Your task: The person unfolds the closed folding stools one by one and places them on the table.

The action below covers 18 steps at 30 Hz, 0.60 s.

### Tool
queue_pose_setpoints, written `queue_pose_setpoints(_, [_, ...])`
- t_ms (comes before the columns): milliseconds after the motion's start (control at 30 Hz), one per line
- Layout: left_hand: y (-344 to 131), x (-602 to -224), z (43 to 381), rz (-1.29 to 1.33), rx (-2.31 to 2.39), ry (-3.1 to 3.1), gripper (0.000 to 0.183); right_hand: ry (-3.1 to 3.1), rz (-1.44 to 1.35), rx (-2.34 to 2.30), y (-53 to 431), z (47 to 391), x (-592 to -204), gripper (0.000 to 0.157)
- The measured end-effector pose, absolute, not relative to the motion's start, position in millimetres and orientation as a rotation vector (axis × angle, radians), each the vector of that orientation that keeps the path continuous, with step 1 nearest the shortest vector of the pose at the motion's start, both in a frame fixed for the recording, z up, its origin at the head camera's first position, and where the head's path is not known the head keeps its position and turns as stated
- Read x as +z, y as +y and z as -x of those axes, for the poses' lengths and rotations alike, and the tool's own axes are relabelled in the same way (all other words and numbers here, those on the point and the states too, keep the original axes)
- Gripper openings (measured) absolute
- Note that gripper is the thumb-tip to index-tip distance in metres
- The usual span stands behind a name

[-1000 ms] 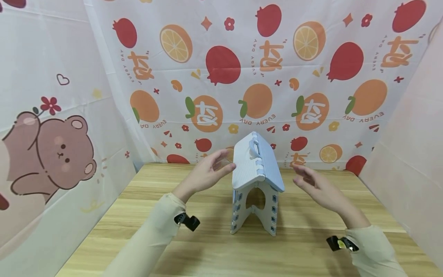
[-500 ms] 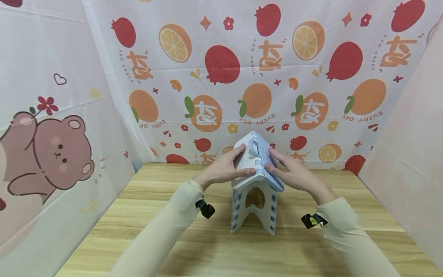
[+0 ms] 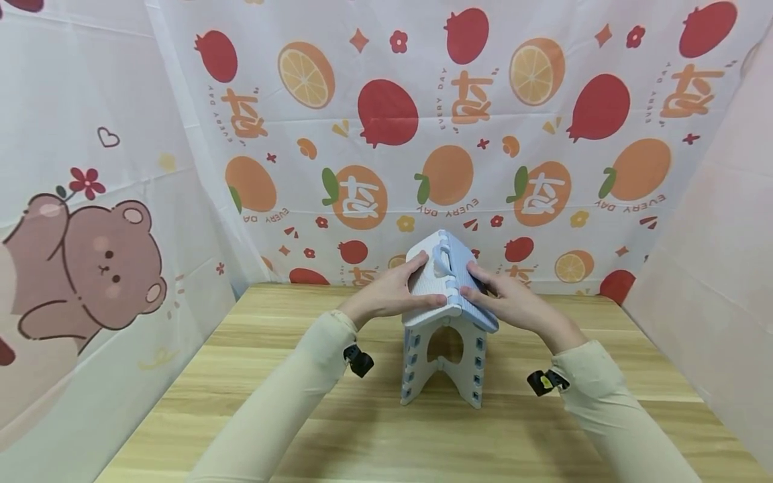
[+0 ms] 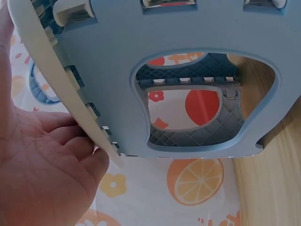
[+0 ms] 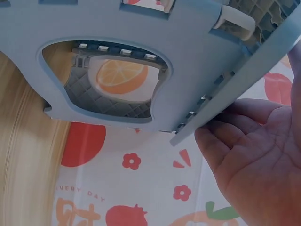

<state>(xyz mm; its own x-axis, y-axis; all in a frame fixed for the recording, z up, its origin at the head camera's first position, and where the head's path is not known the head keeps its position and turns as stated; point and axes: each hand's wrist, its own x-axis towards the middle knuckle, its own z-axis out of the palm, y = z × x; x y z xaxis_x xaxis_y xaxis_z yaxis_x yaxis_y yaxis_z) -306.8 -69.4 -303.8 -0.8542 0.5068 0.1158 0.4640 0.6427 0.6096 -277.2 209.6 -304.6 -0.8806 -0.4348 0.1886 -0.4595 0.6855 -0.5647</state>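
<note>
A half-folded plastic step stool [image 3: 472, 352] stands on the table, its white and light blue top halves sloping down from a ridge like a roof. A slotted carry handle [image 3: 443, 260] runs along that ridge. My left hand [image 3: 392, 292] rests on the white half, thumb toward the ridge, and my right hand [image 3: 510, 298] lies on the blue half. The left wrist view shows the blue side panel [image 4: 110, 70] with its large opening; the left fingers lie against the outer face of the top. Likewise, the right wrist view has the right fingers [image 5: 249, 110] against the blue top's outer face.
The stool's feet are on a wood-grain table [image 3: 338, 436]. Behind it hangs a fruit-printed cloth [image 3: 266, 141], close to the table's back edge. A bear-printed cloth [image 3: 109, 268] hangs at the left, and a pale cloth [image 3: 712, 268] at the right. Both wrists wear small black cameras.
Both hands have come inward from either side of the stool onto its sloping top halves. Over the last half second they have stayed there; the top halves have spread very slightly.
</note>
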Motion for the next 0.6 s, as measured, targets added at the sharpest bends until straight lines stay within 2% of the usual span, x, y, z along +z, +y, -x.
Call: queue_pose_setpoints(600, [-72.5,-308.9,311.7,-0.872,0.955,2.819,0.11,-2.88,-0.685,0.895,214.6,277.3,-309.9,0.082])
